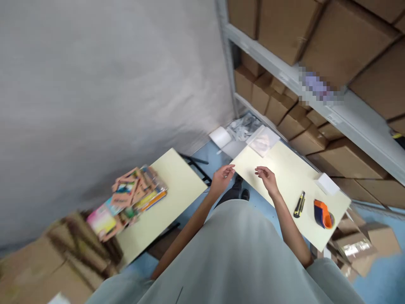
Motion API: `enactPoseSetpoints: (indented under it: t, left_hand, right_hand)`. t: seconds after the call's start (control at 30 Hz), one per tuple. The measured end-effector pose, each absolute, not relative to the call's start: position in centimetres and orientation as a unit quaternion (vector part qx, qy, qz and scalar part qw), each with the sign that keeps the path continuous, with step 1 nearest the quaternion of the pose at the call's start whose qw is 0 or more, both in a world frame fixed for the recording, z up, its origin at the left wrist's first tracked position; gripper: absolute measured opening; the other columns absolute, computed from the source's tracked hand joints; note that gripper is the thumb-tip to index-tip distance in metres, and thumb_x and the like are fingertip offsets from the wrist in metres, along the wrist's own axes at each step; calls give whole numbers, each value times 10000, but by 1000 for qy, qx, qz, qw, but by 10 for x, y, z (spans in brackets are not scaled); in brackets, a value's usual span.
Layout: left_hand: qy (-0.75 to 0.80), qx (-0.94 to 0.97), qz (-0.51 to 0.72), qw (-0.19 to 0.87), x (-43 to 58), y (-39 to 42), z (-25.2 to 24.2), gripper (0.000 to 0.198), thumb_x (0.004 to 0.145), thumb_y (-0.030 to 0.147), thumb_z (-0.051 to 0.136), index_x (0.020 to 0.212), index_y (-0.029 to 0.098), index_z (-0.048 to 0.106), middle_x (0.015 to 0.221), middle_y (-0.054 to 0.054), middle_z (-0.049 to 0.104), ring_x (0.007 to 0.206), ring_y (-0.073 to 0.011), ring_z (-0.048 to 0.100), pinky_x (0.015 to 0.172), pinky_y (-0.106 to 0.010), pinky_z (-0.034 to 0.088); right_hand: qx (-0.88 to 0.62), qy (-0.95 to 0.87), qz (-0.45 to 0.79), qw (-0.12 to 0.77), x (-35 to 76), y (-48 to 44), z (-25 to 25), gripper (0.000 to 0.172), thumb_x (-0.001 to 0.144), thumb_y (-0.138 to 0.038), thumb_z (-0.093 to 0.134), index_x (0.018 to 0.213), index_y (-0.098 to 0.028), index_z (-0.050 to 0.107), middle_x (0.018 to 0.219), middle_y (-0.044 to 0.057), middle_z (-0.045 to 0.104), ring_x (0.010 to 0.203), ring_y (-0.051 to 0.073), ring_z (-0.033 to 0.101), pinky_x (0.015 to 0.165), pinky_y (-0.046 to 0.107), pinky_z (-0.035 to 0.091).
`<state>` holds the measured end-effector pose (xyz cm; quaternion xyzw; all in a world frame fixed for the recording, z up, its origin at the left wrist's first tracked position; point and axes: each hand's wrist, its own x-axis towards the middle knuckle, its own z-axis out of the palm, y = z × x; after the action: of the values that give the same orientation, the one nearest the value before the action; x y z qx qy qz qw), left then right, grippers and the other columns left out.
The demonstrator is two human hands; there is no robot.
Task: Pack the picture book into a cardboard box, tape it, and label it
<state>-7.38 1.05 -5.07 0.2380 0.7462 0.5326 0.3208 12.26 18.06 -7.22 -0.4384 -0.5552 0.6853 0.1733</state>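
My left hand [221, 178] hovers at the near corner of a pale yellow table [284, 169], fingers stretched loosely toward the right. My right hand [267, 177] hangs over the same tabletop a little to the right, fingers lightly curved and apart. I see nothing in either hand. A stack of clear plastic sleeves [263, 140] lies at the table's far end, beyond both hands. A black and yellow utility knife [299, 204] and an orange tape dispenser [323, 213] lie on the table to the right of my right forearm.
A second pale table [177, 185] on the left carries a heap of colourful booklets and cards [133, 198]. A small white box [328, 183] sits on the right table. Metal shelving [316, 90] holds cardboard boxes. More cartons [363, 249] stand on the blue floor.
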Motion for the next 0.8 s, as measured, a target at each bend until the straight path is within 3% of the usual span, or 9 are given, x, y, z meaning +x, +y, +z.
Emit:
enactPoseSetpoints:
  t: [0.33, 0.6, 0.8]
  left_hand:
    - [779, 24, 599, 187, -8, -180, -4, 433, 860, 607, 836, 1037, 212, 846, 841, -48, 813, 765, -203, 746, 751, -339, 627]
    - [755, -75, 649, 52, 4, -292, 16, 506, 841, 697, 852, 821, 205, 739, 792, -40, 762, 733, -183, 692, 731, -320, 592]
    - [758, -152, 631, -61, 5, -439, 12, 554, 863, 745, 799, 743, 229, 638, 701, 6, 645, 669, -156, 605, 686, -296, 550]
  right_hand:
    - [-273, -623, 732, 44, 74, 65, -34, 565, 839, -724, 834, 1119, -234, 801, 1166, 139, 866, 1044, 321, 819, 1021, 516, 636]
    - [-100, -667, 734, -81, 25, -64, 6, 455, 908, -667, 808, 1117, -263, 810, 1155, 119, 867, 1048, 311, 821, 1022, 491, 646]
    - [16, -686, 708, -168, -28, -199, 17, 457, 906, -677, 822, 1115, -271, 807, 1136, 107, 859, 1029, 289, 814, 1010, 463, 647]
